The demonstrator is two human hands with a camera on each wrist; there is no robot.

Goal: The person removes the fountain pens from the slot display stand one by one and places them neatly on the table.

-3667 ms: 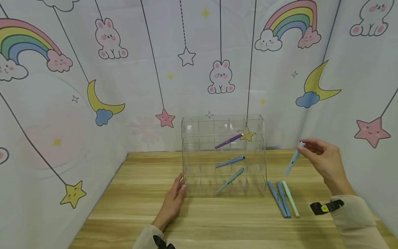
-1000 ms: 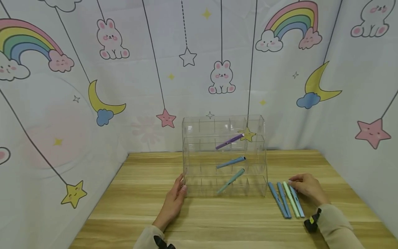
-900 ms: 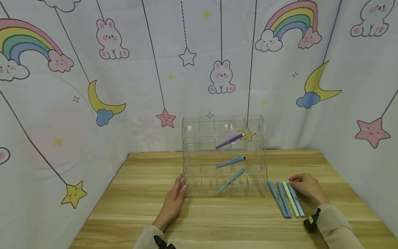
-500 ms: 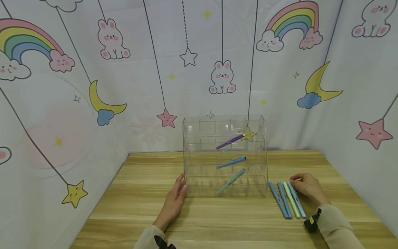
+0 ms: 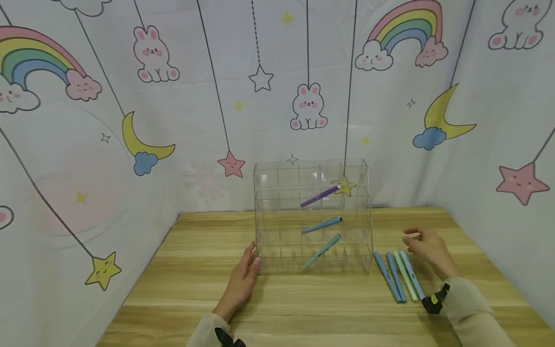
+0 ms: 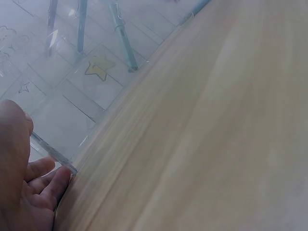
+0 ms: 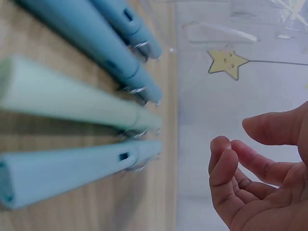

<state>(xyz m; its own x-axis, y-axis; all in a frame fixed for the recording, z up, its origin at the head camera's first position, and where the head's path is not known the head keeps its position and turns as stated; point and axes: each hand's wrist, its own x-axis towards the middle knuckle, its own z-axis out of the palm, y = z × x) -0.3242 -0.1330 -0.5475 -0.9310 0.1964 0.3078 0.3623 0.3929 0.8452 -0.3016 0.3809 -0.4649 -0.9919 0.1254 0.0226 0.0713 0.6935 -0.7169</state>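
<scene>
Steadiness comes from our left hand [image 5: 242, 279], whose thumb and fingers grip the near left edge of the clear plastic tiered rack [image 5: 288, 197]; how hard, we cannot tell. A light hold low on that panel should serve us best, because the slim purple pen [image 5: 321, 196], the slim blue pen with a dark end [image 5: 322, 225] and the slim grey-green pen [image 5: 322, 250] lie slanted at different levels of the rack, and a jolt might roll them.

Our right hand [image 5: 427, 248] holds nothing: thumb and fingertips stand apart, loosely bent, near the far end of the row on the striped wooden table [image 5: 303, 308]. That row lies just right of the rack. From left to right we have a slim mid-blue pen [image 5: 388, 277], a second mid-blue pen [image 5: 396, 277], a slim pale green pen [image 5: 405, 276] and a slim light blue pen [image 5: 412, 274].

We judge the step in hand to be tending this row. To do it well, we should work from above with thumb and forefinger only, the other fingers tucked clear, since a wide grasp could drag a neighbour. The metal clips [image 7: 138, 90] at the far ends may limit rolling. Our black wrist device with a yellow patch [image 5: 435, 300] sits low by the light blue pen's near end, so lifting the wrist first seems wise.
</scene>
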